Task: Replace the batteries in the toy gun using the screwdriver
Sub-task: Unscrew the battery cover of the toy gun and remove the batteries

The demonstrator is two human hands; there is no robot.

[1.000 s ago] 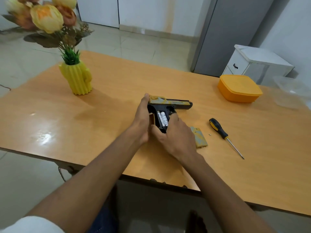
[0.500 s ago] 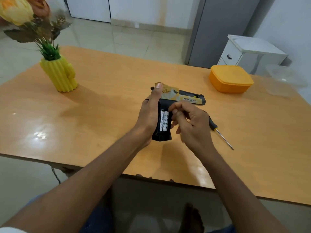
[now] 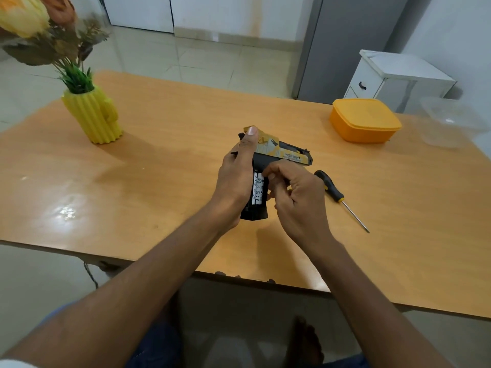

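A: Where's everything?
B: Wooden table. Toy gun raised above it, my left hand wrapped around the grip. Right hand curled, fingertips on the exposed batteries.
A: Screwdriver?
B: Screwdriver lies on the table, right of my hand.

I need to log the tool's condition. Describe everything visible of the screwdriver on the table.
The screwdriver lies flat on the wooden table, to the right of the right hand, which hides the butt of its handle. The handle looks like black and yellow plastic, the shaft thin bare metal. The handle points away from the person and the tip points toward the near right. No hand holds it; whether the right hand touches it cannot be told.
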